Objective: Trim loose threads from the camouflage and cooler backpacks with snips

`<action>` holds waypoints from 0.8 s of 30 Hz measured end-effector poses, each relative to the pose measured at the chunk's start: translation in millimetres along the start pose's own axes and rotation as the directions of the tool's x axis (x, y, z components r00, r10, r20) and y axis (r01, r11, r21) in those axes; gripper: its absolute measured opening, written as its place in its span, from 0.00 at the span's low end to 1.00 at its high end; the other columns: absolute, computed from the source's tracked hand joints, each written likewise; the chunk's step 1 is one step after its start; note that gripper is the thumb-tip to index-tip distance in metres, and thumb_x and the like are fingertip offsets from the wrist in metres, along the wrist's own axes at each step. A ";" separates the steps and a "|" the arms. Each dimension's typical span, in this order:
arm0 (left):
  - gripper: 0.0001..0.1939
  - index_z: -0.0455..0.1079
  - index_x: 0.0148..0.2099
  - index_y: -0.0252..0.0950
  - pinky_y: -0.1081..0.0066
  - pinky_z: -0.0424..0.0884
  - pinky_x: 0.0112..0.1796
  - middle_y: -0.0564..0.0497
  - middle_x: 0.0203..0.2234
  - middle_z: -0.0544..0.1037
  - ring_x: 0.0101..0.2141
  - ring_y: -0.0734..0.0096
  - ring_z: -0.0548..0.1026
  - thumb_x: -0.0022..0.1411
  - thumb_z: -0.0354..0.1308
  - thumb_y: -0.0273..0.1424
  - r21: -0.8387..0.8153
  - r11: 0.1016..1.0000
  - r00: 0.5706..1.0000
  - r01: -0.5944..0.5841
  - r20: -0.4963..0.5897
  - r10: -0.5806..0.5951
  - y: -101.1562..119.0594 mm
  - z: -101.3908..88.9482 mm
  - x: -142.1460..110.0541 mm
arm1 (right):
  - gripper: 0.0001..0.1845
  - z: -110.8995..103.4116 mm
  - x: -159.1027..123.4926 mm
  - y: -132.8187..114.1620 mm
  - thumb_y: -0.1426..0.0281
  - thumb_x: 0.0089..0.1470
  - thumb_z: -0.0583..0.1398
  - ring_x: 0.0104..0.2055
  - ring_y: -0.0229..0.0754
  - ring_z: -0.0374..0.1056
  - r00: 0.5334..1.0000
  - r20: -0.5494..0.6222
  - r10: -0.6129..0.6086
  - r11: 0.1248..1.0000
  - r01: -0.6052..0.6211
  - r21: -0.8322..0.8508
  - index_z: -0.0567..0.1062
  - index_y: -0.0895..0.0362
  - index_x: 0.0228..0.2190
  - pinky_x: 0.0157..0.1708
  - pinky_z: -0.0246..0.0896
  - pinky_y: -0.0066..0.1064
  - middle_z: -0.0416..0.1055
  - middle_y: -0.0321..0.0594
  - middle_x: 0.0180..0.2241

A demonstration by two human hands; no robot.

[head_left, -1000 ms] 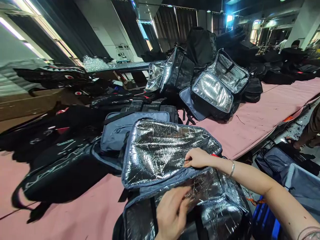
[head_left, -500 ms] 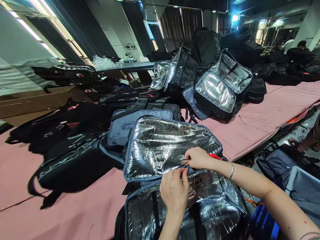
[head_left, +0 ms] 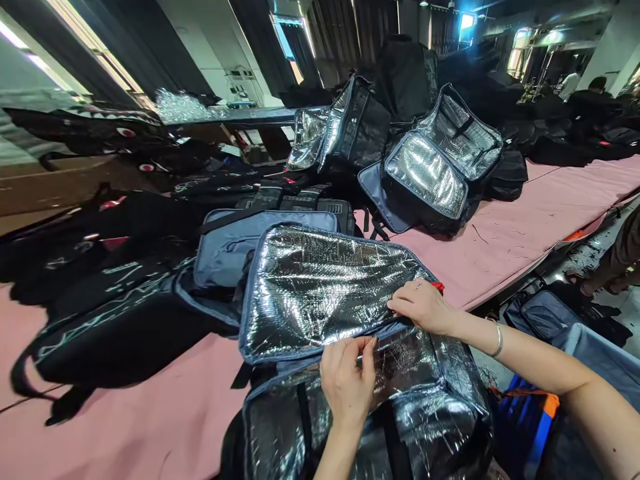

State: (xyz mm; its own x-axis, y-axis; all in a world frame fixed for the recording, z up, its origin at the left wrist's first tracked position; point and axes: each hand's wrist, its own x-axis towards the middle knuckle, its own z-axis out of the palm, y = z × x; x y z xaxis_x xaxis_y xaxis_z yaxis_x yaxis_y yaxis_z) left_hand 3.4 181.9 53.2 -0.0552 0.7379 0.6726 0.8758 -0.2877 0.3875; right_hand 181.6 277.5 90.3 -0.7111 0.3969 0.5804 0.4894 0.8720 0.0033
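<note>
An open insulated bag [head_left: 360,427] with silver foil lining lies on the pink table in front of me. Its foil-lined lid [head_left: 320,293] is folded back. My left hand [head_left: 347,383] pinches the lid's blue edge near the hinge, fingers closed on it. My right hand [head_left: 425,307] rests closed on the lid's right edge, and a small red object [head_left: 438,286] shows just beyond its knuckles. A bracelet sits on the right wrist.
Black and grey bags [head_left: 125,320] are piled to the left, and more open foil-lined bags [head_left: 430,173] stand behind. The pink table cover [head_left: 525,227] runs to the right. Blue-grey bags [head_left: 550,320] lie on the floor at right, near a person's foot [head_left: 595,283].
My right hand has slid rightward along the lid's edge. My left hand came up from the bag's inside to pinch that edge and has stayed there.
</note>
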 end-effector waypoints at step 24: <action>0.08 0.68 0.29 0.37 0.67 0.62 0.35 0.50 0.24 0.72 0.30 0.66 0.66 0.59 0.53 0.33 -0.029 0.997 0.997 0.073 0.021 -0.072 3.4 0.0 2.3 | 0.11 -1.5 -6.8 2.8 0.77 0.61 0.49 0.35 0.37 0.60 0.979 0.005 -0.203 0.972 0.202 -0.122 0.70 0.56 0.37 0.33 0.47 0.31 0.72 0.37 0.36</action>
State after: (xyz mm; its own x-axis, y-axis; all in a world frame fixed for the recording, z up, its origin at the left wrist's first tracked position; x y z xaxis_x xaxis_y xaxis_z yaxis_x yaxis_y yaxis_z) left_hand 6.2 182.6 56.1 -0.1081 0.7697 0.6292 0.8553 -0.2507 0.4535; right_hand 188.6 276.9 87.6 -0.7982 0.2128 0.5636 0.3933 0.8927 0.2199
